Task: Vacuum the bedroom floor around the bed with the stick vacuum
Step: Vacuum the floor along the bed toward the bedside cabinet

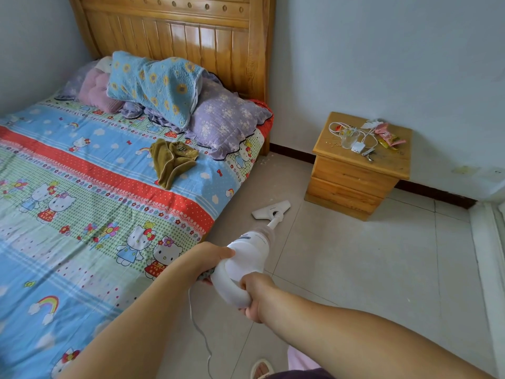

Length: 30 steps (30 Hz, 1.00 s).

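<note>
Both hands, left [211, 258] and right [257, 292], grip the vacuum [246, 262], whose trailing cord [198, 328] could snag underfoot.

The bed [95, 187] is set along the left wall, its headboard [191, 36] against the far wall. Pillows [224, 124] are piled at the headboard end, and a crumpled cloth [172, 160] is laid near the bed's right edge. The nightstand [355, 184] is placed right of the bed, against the far wall. A cup [349, 138] and charger cable [363, 144] are left on its top. The vacuum head [270, 209] is rested on the floor [369, 269] between the bed's right edge and the nightstand's near left corner.
</note>
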Motion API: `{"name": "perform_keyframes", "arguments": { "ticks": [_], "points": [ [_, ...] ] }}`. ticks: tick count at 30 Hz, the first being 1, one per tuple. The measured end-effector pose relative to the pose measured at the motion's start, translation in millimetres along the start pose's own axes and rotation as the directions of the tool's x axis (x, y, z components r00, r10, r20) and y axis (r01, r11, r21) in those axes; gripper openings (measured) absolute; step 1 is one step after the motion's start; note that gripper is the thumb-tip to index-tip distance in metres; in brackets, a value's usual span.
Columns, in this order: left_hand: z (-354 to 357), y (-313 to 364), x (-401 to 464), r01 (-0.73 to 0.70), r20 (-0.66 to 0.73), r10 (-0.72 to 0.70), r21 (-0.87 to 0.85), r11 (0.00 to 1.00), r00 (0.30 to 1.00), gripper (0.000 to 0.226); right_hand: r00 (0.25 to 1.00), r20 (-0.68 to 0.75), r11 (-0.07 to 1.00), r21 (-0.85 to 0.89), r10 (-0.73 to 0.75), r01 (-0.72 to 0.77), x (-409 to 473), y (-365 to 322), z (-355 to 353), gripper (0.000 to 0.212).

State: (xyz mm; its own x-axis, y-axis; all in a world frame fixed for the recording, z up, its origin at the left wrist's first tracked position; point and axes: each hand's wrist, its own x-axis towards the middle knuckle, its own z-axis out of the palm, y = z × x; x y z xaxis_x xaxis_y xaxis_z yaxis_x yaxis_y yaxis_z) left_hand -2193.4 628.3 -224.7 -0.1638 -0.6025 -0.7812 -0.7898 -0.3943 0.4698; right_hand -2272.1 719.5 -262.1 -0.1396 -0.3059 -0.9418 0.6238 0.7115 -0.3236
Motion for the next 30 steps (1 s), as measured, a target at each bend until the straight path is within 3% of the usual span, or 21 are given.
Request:
{"name": "perform_keyframes", "arguments": {
  "ticks": [11,19,30],
  "points": [
    [-1.0,47.2,43.8,0.019,-0.03,-0.019,0.027,0.999,0.999,0.038,1.0,0.012,0.999,-0.043,0.0,0.001,37.8,-59.9,-6.3,0.047],
    [5.6,107.5,83.6,0.066,-0.042,-0.066,-0.008,0.998,0.997,0.037,0.999,0.014,0.996,-0.084,0.036,-0.035,71.7,-130.2,-25.1,0.021],
    [27.3,178.4,127.8,0.088,-0.075,-0.088,-0.002,0.996,0.993,0.034,1.0,0.022,0.993,-0.122,0.013,-0.01,112.7,-208.4,-58.6,0.023]
  ]
}}
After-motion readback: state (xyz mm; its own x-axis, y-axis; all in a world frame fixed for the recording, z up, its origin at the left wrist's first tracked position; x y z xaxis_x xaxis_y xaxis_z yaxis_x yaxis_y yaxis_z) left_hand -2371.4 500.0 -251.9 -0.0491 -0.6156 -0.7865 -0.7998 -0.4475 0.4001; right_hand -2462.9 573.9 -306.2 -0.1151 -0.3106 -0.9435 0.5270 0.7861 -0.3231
